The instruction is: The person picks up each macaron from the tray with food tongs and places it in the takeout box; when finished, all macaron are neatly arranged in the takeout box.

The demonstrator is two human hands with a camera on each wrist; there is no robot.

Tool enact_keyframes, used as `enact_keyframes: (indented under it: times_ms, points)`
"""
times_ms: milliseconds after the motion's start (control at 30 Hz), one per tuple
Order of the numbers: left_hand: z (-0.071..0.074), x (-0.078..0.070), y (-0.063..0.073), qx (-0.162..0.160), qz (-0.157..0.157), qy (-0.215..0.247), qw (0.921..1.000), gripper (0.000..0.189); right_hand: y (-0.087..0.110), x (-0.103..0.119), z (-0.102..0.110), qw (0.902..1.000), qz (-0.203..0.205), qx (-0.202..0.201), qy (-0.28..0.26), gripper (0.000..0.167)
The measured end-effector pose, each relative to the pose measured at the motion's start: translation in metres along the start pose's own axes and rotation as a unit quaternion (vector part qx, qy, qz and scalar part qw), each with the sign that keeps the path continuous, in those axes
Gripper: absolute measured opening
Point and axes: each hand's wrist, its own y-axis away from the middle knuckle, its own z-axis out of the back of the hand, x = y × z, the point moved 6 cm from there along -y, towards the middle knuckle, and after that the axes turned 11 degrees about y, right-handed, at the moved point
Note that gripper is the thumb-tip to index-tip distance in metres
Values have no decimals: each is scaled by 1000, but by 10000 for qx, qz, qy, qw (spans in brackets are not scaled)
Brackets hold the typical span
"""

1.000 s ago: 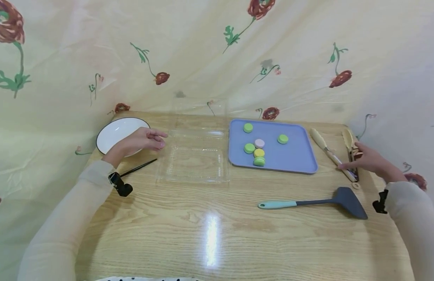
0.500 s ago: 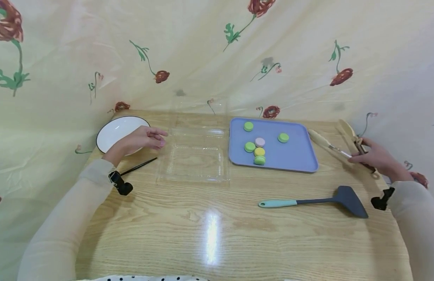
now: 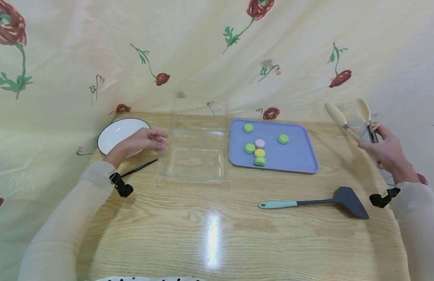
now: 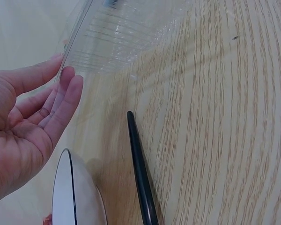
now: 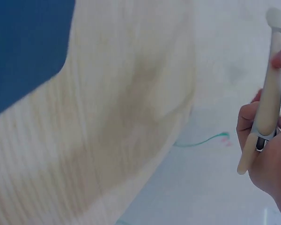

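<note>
In the head view, my left hand [image 3: 143,141] is at the left side of an open clear plastic box [image 3: 193,180] with a raised lid. The left wrist view shows its thumb and fingers pinching the box's thin edge [image 4: 75,44]. My right hand [image 3: 387,150] grips a pair of beige-tipped tongs [image 3: 336,114] by the handles, raised above the table's right edge with the tips spread and pointing away. In the right wrist view, fingers wrap the tongs' beige handle [image 5: 270,98]. Several green, yellow and pink macarons [image 3: 259,153] lie on a blue-purple tray [image 3: 294,158].
A white dark-rimmed bowl [image 3: 115,134] stands at the left behind my left hand. In front of it lies a tapered black stick [image 3: 139,168]. A spatula [image 3: 350,201] with a mint handle rests on the table's right front. Flowered cloth [image 3: 202,58] hangs behind the table.
My right hand has taken hold of the tongs and lifted them off the table, and their tips now stand higher, spread apart. The left hand, box, tray and macarons have stayed put.
</note>
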Motion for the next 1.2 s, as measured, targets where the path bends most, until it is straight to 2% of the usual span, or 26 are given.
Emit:
enact_keyframes:
  times_ms: [200, 333, 500, 600, 700, 933, 1100, 1200]
  points:
    - [-1, -1, 0, 8, 8, 10, 10000, 53, 3, 24, 6, 9948, 134, -650, -766, 47]
    - [1, 0, -1, 10, 3, 2, 10000, 53, 9, 42, 8, 9925, 108, -828, -894, 44]
    - [2, 2, -3, -17, 10, -18, 10000, 52, 15, 59, 8, 9947, -109, -665, -777, 45]
    - [2, 3, -3, -17, 7, -34, 10000, 51, 16, 69, 8, 9955, -108, -670, -654, 46]
    - [2, 3, -4, -20, 22, -49, 10000, 51, 18, 81, 8, 9951, 147, -813, -541, 49]
    - [1, 2, -3, 24, -51, -161, 9999, 52, 19, 109, 3, 9876, 1012, -1048, -587, 79]
    - [0, 2, -2, -16, -7, -167, 9999, 52, 18, 121, -2, 9812, 1412, -971, -892, 68]
    - [0, 2, -2, -57, 8, -208, 9998, 53, 16, 128, -6, 9815, 1592, -808, -692, 66]
